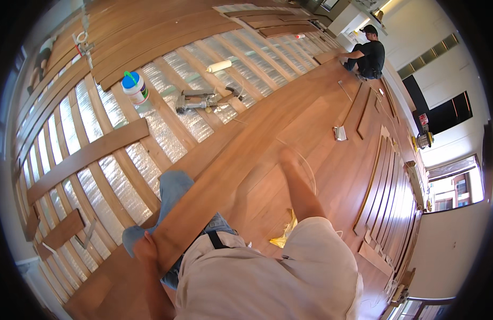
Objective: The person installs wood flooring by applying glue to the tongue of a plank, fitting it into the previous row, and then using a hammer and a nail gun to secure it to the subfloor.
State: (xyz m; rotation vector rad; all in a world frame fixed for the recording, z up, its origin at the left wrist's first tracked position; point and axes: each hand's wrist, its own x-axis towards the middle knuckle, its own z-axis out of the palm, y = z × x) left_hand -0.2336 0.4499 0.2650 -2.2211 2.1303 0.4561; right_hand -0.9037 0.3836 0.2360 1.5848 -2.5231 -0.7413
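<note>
A long reddish-brown floorboard (203, 205) lies slantwise over my bent knees and runs away toward the far right. At its near end, my left hand (145, 248) is closed around the edge. My right hand (288, 156) is stretched forward, low over the laid boards to the right of the plank. Its fingers are blurred, so I cannot tell whether they hold anything. A thin pale cord or hose (310, 168) curves beside that hand. Some crumpled yellow plastic (285, 230) lies on the floor near my right side.
Left of me, wooden battens (130, 173) cross silver foil. On them are a nail gun (195, 100), a white tub with a blue lid (134, 88), a cream tube (219, 66) and a loose board (89, 160). Stacked boards (377, 184) lie right. A person (368, 53) sits at the far right.
</note>
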